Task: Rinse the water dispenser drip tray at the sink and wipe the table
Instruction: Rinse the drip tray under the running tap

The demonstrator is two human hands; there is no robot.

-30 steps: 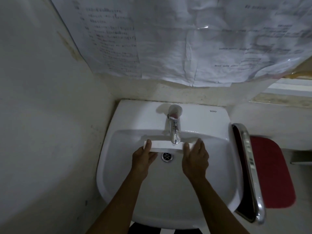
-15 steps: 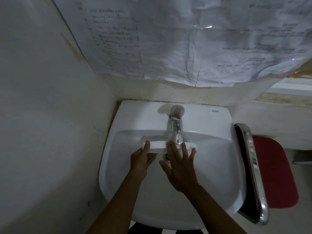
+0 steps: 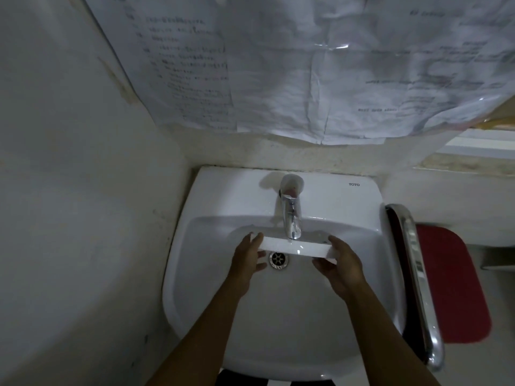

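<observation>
A: Holding what, and where?

B: Gripping white drip tray (image 3: 295, 246) by both ends: left hand (image 3: 246, 260), right hand (image 3: 341, 267), each grip closed on it, under faucet (image 3: 291, 215), above drain (image 3: 279, 259).

A: Risking anything?

B: Possibly slipping from wet fingers, dropping into sink (image 3: 195, 302).

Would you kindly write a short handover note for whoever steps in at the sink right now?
Left hand: grips the tray's left end.
Right hand: grips its right end.
Tray: held level over the drain, just under the tap, inside the sink.
Done: tray brought to the sink and held at the spout.
Left: finish rinsing (flowing water cannot be made out), then wipe the table, which is out of view.
</observation>
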